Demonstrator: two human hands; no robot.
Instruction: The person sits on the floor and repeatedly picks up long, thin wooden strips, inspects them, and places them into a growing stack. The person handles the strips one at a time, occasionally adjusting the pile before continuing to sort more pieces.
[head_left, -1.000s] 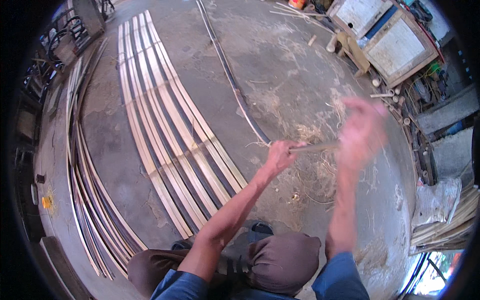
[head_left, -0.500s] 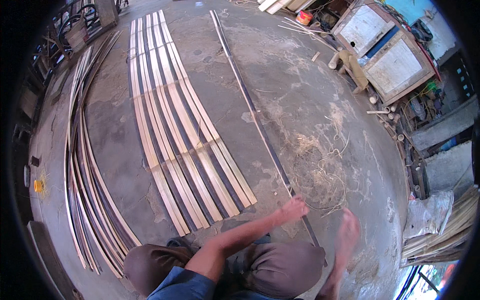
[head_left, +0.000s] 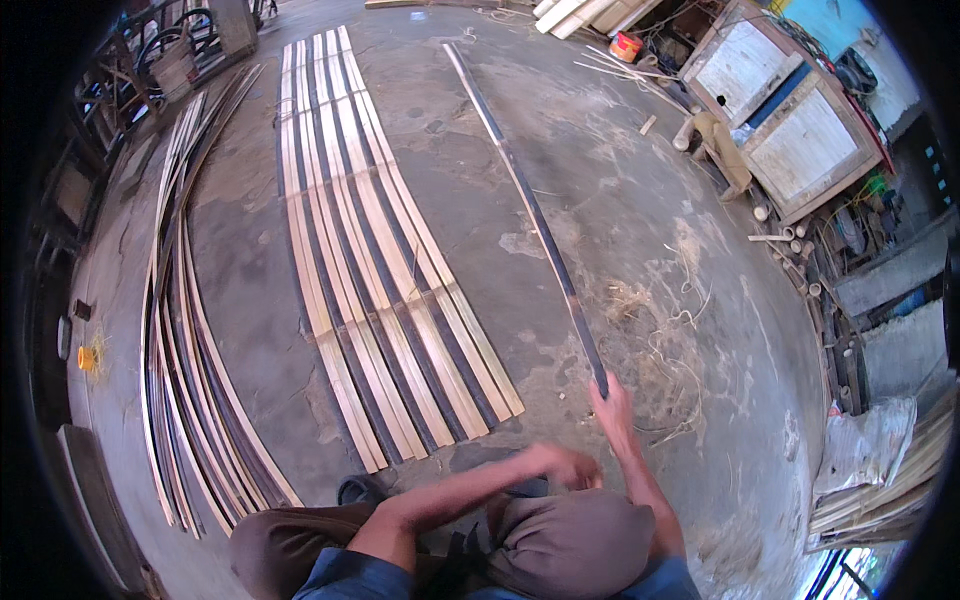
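Observation:
My right hand point(head_left: 613, 402) is closed around the near part of a long, narrow bamboo strip point(head_left: 535, 205), dark along one side and pale along the other. The strip runs from that hand to the far part of the floor. Smeared by motion, my left hand point(head_left: 568, 466) hovers just above my right knee, and its fingers cannot be made out. Left of the strip lies a slatted panel point(head_left: 375, 260) of pale and dark strips, joined by several thin cross ties.
A bundle of loose long strips point(head_left: 185, 380) lies at the left. Fibre scraps point(head_left: 640, 310) litter the floor right of the held strip. A wooden cabinet point(head_left: 800, 150), an orange tub point(head_left: 626, 46) and another strip bundle point(head_left: 890, 490) line the right side. A yellow ring-shaped object point(head_left: 87, 357) sits far left.
My left hand has left the strip and drawn back toward my knee. My right hand, apart from the strip before beside a thin fibre, has moved left and taken hold of it.

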